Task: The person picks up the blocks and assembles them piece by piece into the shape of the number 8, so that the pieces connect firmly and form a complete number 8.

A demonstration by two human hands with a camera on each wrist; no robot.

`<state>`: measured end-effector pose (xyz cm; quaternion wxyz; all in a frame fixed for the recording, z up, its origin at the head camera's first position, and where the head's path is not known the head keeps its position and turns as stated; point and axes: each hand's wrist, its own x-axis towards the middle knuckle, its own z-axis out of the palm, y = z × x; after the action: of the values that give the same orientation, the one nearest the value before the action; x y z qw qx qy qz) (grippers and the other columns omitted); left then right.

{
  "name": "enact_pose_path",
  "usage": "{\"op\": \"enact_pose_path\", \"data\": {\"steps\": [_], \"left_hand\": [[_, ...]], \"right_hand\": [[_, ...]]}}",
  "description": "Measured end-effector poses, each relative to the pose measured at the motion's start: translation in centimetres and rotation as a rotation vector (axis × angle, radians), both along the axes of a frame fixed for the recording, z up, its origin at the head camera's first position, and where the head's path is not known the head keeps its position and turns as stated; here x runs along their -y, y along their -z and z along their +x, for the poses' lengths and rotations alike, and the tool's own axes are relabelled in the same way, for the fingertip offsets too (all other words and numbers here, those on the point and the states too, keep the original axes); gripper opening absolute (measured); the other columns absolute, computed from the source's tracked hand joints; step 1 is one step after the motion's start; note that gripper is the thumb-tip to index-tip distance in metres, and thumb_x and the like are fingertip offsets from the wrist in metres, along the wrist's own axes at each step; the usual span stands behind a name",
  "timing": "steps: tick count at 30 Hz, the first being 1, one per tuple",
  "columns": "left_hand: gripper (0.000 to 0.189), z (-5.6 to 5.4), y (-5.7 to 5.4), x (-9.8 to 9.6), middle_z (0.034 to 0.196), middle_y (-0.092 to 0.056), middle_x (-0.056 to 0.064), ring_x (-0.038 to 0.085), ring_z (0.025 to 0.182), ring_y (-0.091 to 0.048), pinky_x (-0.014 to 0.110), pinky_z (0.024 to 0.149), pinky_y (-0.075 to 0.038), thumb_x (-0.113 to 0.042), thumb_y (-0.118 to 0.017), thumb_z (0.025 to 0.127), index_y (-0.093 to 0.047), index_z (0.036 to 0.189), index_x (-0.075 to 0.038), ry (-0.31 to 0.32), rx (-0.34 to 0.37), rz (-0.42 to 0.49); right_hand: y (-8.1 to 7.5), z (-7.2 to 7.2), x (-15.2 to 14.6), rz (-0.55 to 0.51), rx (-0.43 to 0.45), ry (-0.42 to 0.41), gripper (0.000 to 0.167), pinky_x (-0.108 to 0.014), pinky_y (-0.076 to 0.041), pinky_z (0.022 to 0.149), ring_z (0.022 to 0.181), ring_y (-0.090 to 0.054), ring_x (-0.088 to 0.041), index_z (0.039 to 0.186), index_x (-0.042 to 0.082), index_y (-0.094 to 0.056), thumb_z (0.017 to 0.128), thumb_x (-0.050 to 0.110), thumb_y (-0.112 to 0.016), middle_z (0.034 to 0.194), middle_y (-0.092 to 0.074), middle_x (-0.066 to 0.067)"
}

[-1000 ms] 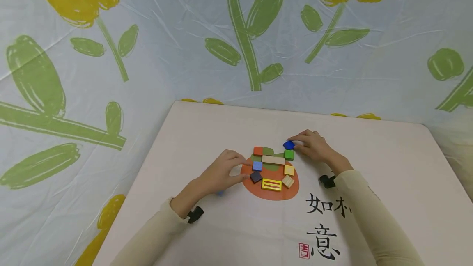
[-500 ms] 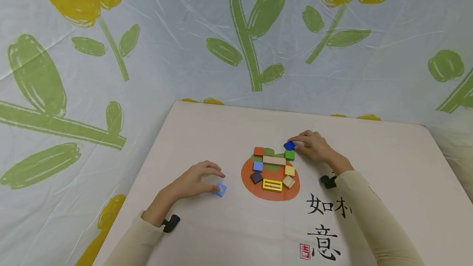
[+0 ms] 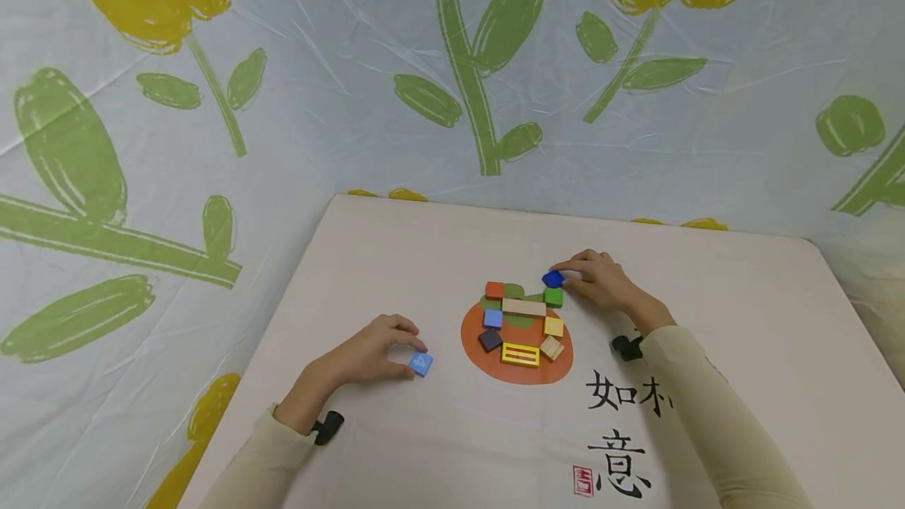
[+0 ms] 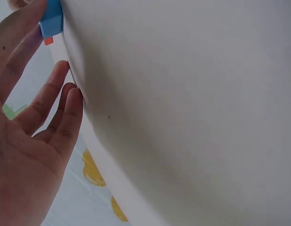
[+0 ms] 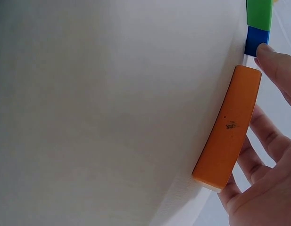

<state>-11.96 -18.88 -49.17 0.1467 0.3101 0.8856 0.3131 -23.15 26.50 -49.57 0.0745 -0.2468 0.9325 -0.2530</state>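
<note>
My left hand (image 3: pixel 371 350) pinches a light blue square block (image 3: pixel 422 364) between thumb and forefinger, left of the printed orange shape. In the left wrist view that block (image 4: pixel 52 20) shows at the top, the other fingers spread apart from it. My right hand (image 3: pixel 599 280) holds a dark blue block (image 3: pixel 553 279) by thumb and forefinger, just behind a green block (image 3: pixel 553 298). The right wrist view shows an orange oblong block (image 5: pixel 229 129) on the table near the right palm; the head view hides it behind the hand.
Several blocks stand in a ring on the orange print (image 3: pixel 488 368): red (image 3: pixel 494 290), beige bar (image 3: pixel 524 307), blue (image 3: pixel 492 319), black (image 3: pixel 490 339), yellow striped (image 3: pixel 520 354), wooden (image 3: pixel 551 348), yellow (image 3: pixel 554 326). Black lettering (image 3: pixel 618 462) marks the tablecloth's front right.
My left hand has moved from the ring of blocks back left to the light blue block and taken hold of it. My right hand stays at the dark blue block.
</note>
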Motion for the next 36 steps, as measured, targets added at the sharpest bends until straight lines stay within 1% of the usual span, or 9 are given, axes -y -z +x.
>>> {"op": "enact_pose_path", "data": {"steps": [3,11,18,21,23,26,28,31,36], "left_hand": [[0.031,0.1,0.0,0.0,0.124,-0.059,0.001,0.026,0.119,-0.05,0.046,0.098,-0.044,-0.022,-0.086,0.081,-0.076,0.111,-0.023,0.011,-0.024,-0.002],[0.03,0.1,-0.1,-0.1,0.125,-0.059,0.005,0.027,0.119,-0.05,0.047,0.099,-0.044,-0.022,-0.085,0.082,-0.077,0.111,-0.022,0.021,-0.043,-0.007],[0.031,0.2,0.3,0.0,0.125,-0.059,0.003,0.025,0.118,-0.051,0.044,0.098,-0.045,-0.024,-0.084,0.084,-0.076,0.114,-0.022,0.03,-0.086,-0.028],[0.031,0.1,0.1,0.1,0.125,-0.058,0.0,0.024,0.119,-0.051,0.044,0.099,-0.045,-0.024,-0.082,0.086,-0.075,0.116,-0.021,0.029,-0.086,-0.035],[0.03,-0.1,0.0,0.0,0.125,-0.058,-0.002,0.022,0.119,-0.052,0.043,0.1,-0.045,-0.024,-0.08,0.087,-0.074,0.117,-0.02,0.023,-0.082,-0.037],[0.031,-1.0,-0.2,-0.2,0.124,-0.059,-0.005,0.019,0.119,-0.052,0.041,0.101,-0.044,-0.024,-0.078,0.089,-0.072,0.119,-0.021,0.015,-0.086,-0.031],[0.032,-2.0,-0.2,-0.5,0.123,-0.059,-0.007,0.017,0.118,-0.053,0.04,0.1,-0.045,-0.025,-0.078,0.09,-0.072,0.121,-0.021,0.01,-0.096,-0.028],[0.033,-3.8,-0.3,-1.2,0.121,-0.06,-0.007,0.016,0.117,-0.055,0.039,0.099,-0.045,-0.025,-0.076,0.091,-0.07,0.123,-0.021,0.01,-0.104,-0.024],[0.035,-7.5,-0.5,-2.8,0.12,-0.061,-0.005,0.017,0.115,-0.057,0.036,0.099,-0.045,-0.025,-0.073,0.094,-0.068,0.128,-0.019,0.007,-0.105,-0.032]], "right_hand": [[0.0,0.0,0.1,0.004,0.005,0.002,0.034,-0.056,-0.038,0.086,0.11,-0.046,-0.039,0.132,0.013,-0.067,0.098,0.015,-0.065,0.125,-0.054,-0.021],[-0.4,0.2,0.1,0.006,0.008,0.004,0.035,-0.058,-0.038,0.089,0.111,-0.046,-0.041,0.132,0.011,-0.066,0.098,0.013,-0.065,0.126,-0.054,-0.023],[-0.3,0.2,0.2,0.003,0.002,0.001,0.034,-0.057,-0.038,0.088,0.111,-0.046,-0.04,0.132,0.011,-0.067,0.098,0.014,-0.064,0.126,-0.054,-0.023],[-0.1,0.2,0.1,0.011,-0.003,-0.002,0.034,-0.057,-0.038,0.088,0.111,-0.046,-0.04,0.132,0.012,-0.066,0.099,0.015,-0.064,0.126,-0.054,-0.022],[-0.1,0.2,0.1,0.014,-0.001,0.002,0.034,-0.058,-0.038,0.089,0.112,-0.046,-0.04,0.132,0.012,-0.067,0.098,0.016,-0.064,0.126,-0.054,-0.022],[0.0,0.2,0.1,0.011,0.004,0.01,0.034,-0.059,-0.038,0.09,0.113,-0.045,-0.04,0.132,0.013,-0.067,0.098,0.016,-0.065,0.127,-0.054,-0.022],[0.0,0.2,0.1,0.005,0.01,0.016,0.034,-0.059,-0.037,0.091,0.113,-0.045,-0.04,0.132,0.013,-0.067,0.098,0.016,-0.065,0.127,-0.054,-0.022],[0.0,0.1,0.0,0.005,0.013,0.019,0.034,-0.059,-0.037,0.091,0.113,-0.045,-0.04,0.132,0.014,-0.067,0.098,0.015,-0.065,0.127,-0.054,-0.021],[0.0,0.1,0.0,0.006,0.019,0.014,0.034,-0.059,-0.037,0.092,0.115,-0.044,-0.04,0.132,0.014,-0.067,0.099,0.015,-0.065,0.128,-0.053,-0.022]]}}
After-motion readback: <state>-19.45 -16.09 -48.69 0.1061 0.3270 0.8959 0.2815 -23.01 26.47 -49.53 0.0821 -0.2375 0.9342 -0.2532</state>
